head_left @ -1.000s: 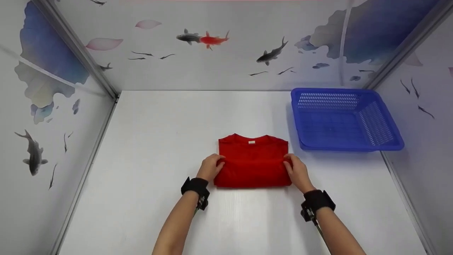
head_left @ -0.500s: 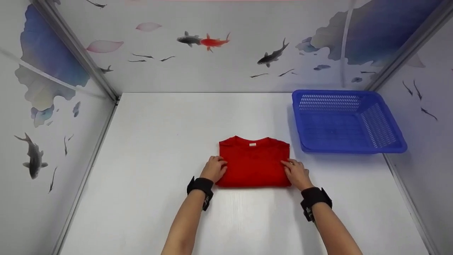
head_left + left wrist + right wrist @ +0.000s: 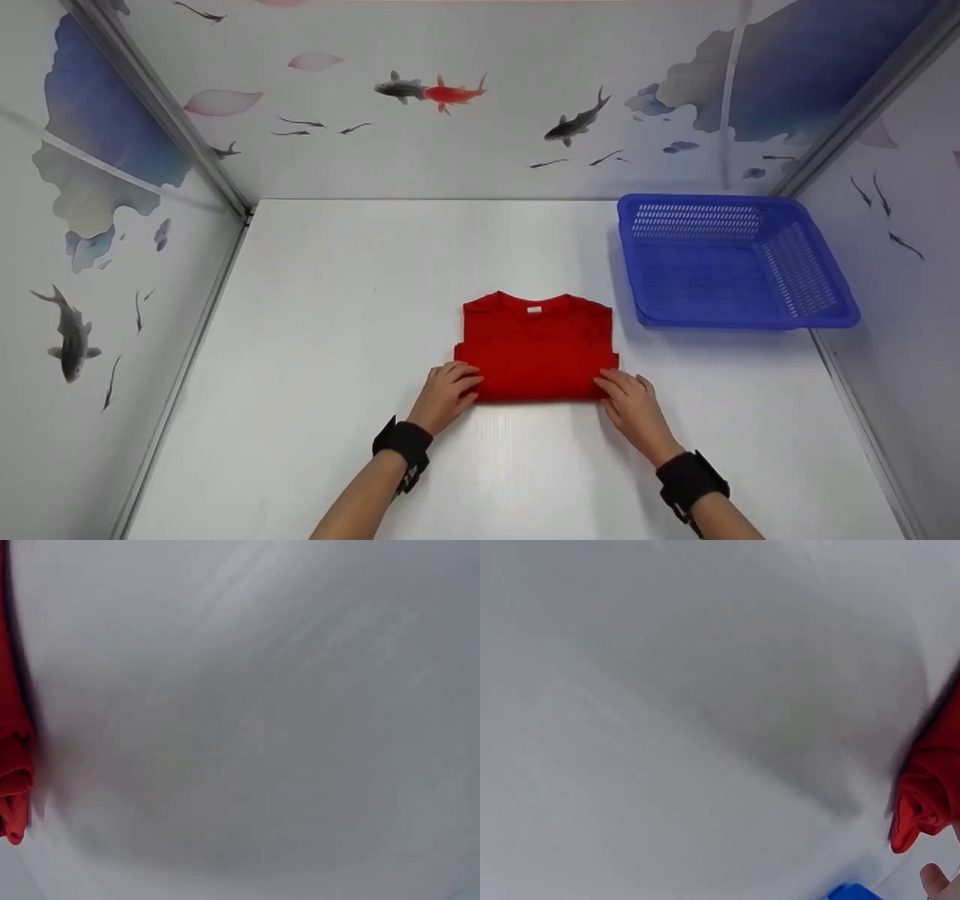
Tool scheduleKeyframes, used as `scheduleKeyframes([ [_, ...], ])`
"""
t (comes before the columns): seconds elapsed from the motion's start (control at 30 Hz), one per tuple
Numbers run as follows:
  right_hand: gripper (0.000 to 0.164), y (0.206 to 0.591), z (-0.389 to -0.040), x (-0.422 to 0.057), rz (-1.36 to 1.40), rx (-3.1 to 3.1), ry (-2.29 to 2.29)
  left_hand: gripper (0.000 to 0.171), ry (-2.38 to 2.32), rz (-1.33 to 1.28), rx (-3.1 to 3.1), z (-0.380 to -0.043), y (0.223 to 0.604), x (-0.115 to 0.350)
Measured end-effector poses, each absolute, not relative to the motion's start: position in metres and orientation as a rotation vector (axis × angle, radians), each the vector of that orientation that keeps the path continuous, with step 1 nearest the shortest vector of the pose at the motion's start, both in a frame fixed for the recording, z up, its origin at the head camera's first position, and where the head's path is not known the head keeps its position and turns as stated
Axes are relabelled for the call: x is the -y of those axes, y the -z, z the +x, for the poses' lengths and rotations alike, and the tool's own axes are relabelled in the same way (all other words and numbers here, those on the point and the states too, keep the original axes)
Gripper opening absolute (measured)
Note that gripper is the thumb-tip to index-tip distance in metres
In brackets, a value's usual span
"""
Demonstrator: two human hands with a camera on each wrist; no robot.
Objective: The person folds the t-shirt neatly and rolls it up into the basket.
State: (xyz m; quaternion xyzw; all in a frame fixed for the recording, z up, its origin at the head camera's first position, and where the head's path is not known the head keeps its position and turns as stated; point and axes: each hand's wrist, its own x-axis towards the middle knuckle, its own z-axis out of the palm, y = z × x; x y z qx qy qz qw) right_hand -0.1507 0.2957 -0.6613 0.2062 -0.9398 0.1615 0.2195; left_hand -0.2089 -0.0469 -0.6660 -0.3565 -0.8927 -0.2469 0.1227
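A folded red shirt lies on the white table, its neckline with a small white label at the far side. On its near left corner rest the fingers of my left hand. My right hand touches the near right corner with its fingers laid over the cloth. In the left wrist view, a folded edge of the red shirt shows at the left border. Layered folds of the shirt appear at the right of the right wrist view, with a fingertip of my right hand below them, apart from the cloth.
A blue plastic basket with perforated walls stands at the back right of the table. White panels painted with fish enclose the table at the back and both sides.
Both hands have slid from the shirt's sides down to its near corners. Their earlier pinch on the folded-up layer is gone, and that layer now lies flat.
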Motion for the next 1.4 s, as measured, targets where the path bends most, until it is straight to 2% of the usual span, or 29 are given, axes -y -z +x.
scheduleKeyframes([
  [0.17, 0.051, 0.676, -0.151, -0.293, 0.556, 2.667, -0.417, 0.035, 0.573, -1.053, 2.705, -0.206, 0.669, 0.047],
  [0.3, 0.05, 0.682, -0.158, -0.29, 0.509, 2.644, -0.438, 0.039, 0.505, -1.041, 2.766, -0.207, 0.673, 0.043],
  [0.4, 0.046, 0.681, -0.162, -0.289, 0.486, 2.629, -0.458, 0.035, 0.506, -1.037, 2.766, -0.211, 0.673, 0.04],
  [0.63, 0.03, 0.654, -0.15, -0.295, 0.413, 2.884, -0.675, 0.022, 0.724, -1.184, 2.829, -0.215, 0.649, 0.045],
  [0.8, 0.024, 0.631, -0.131, -0.305, 0.554, 2.982, -0.84, 0.021, 0.882, -1.398, 2.972, -0.206, 0.623, 0.058],
  [0.9, 0.021, 0.619, -0.129, -0.309, 0.581, 2.972, -0.923, 0.021, 0.984, -1.429, 2.995, -0.211, 0.611, 0.061],
  [1.0, 0.021, 0.612, -0.14, -0.308, 0.441, 2.96, -1.067, 0.021, 1.118, -1.332, 2.995, -0.225, 0.605, 0.06],
  [1.2, 0.023, 0.612, -0.179, -0.302, 0.117, 2.852, -1.244, 0.024, 1.374, -0.976, 2.947, -0.258, 0.608, 0.048],
  [1.4, 0.028, 0.627, -0.21, -0.293, -0.104, 2.817, -1.219, 0.033, 1.407, -0.59, 2.925, -0.265, 0.63, 0.031],
])
